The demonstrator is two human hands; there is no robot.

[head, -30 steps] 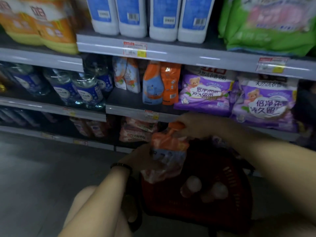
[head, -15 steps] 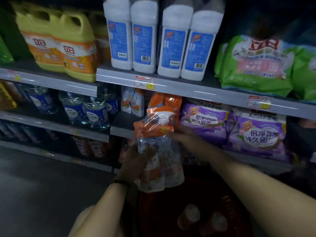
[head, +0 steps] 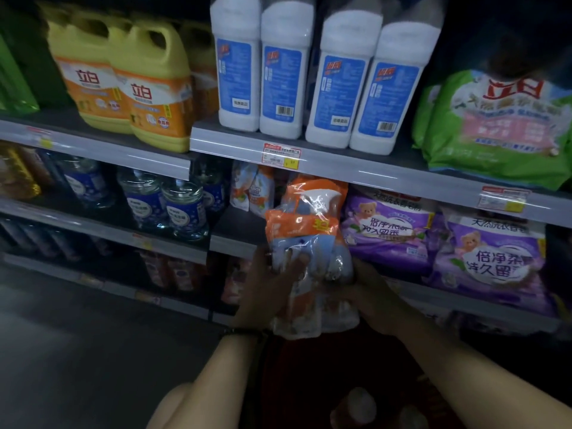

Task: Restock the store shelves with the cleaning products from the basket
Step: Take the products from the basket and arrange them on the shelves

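The left hand (head: 269,286) and the right hand (head: 373,292) are both gripping the lower half of the orange-and-blue refill pack (head: 308,243), one on each side. The pack is standing upright in front of the middle shelf (head: 238,239), just left of the purple detergent bags (head: 390,230). Below the pack, the red basket (head: 297,382) is holding two dim, rounded items. White bottles (head: 312,72) are standing on the shelf above the pack.

Glossy, crinkled clear plastic wraps the refill pack (head: 305,243) in my hands; behind it, a matt grey shelf (head: 238,224).
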